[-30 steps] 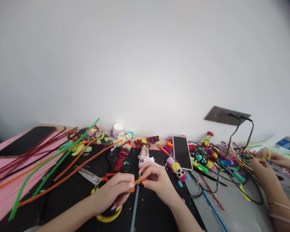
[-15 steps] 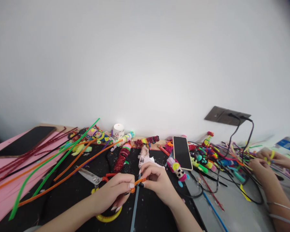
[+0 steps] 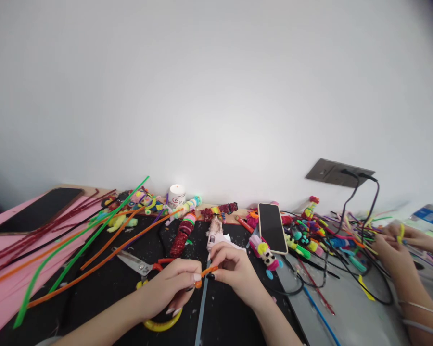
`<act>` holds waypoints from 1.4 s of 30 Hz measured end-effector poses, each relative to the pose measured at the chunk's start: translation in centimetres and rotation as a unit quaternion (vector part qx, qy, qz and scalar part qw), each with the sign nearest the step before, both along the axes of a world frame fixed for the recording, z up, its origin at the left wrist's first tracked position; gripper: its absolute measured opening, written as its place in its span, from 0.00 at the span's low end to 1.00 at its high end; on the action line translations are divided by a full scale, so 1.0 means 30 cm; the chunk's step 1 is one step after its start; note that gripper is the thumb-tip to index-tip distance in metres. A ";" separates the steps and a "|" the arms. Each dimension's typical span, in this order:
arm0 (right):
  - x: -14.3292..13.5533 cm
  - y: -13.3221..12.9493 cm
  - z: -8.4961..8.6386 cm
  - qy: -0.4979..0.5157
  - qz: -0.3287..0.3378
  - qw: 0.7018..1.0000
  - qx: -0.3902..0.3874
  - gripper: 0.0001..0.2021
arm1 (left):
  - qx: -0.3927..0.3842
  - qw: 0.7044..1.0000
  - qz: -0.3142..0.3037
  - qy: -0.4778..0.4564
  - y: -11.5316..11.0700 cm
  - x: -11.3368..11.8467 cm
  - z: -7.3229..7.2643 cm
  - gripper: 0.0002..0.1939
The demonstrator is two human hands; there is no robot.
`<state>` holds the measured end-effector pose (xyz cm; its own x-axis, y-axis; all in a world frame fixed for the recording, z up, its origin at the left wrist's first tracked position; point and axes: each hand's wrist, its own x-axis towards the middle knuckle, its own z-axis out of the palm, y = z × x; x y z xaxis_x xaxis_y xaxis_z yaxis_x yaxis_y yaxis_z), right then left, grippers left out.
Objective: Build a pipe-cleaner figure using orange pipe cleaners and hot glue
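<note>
Between my two hands is a short orange pipe cleaner (image 3: pixel 205 272), its lower end bunched into a small coil. My left hand (image 3: pixel 176 283) is closed on the coiled end. Fingertips of my right hand (image 3: pixel 234 274) pinch the free end. Partly behind my left hand lie scissors (image 3: pixel 139 265) with red and yellow handles, blades pointing up and left. A pale glue gun (image 3: pixel 215 234) lies just beyond my right hand. Beyond my left hand is a dark red glittery wound piece (image 3: pixel 179 242).
Green pipe cleaners (image 3: pixel 75 254) and a phone (image 3: pixel 38 211) are at left, over pink paper (image 3: pixel 7 307). Another phone (image 3: pixel 272 228) leans beside a spotted pipe-cleaner figure (image 3: pixel 267 254). Black cables (image 3: pixel 371 211) run from a wall socket (image 3: pixel 339 172). A co-worker's hands (image 3: pixel 397 245) hold something yellow at right.
My hands and the orange pipe cleaner stay almost where they were. At the right, the co-worker's fingers have shifted slightly around the yellow piece.
</note>
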<state>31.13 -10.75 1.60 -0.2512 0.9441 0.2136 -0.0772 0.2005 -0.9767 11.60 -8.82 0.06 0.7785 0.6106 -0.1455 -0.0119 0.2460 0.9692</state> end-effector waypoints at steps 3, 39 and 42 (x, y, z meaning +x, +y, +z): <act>0.000 0.000 0.000 -0.002 -0.001 1.000 -0.002 0.05 | 0.000 1.000 0.000 -0.002 0.000 0.000 0.002 0.13; -0.006 0.001 0.005 0.027 -0.030 0.999 -0.029 0.10 | 0.019 0.999 0.028 -0.004 0.001 0.005 0.014 0.15; -0.003 0.002 0.001 0.038 -0.044 0.997 -0.045 0.14 | 0.032 0.998 0.053 -0.002 0.004 0.004 0.016 0.15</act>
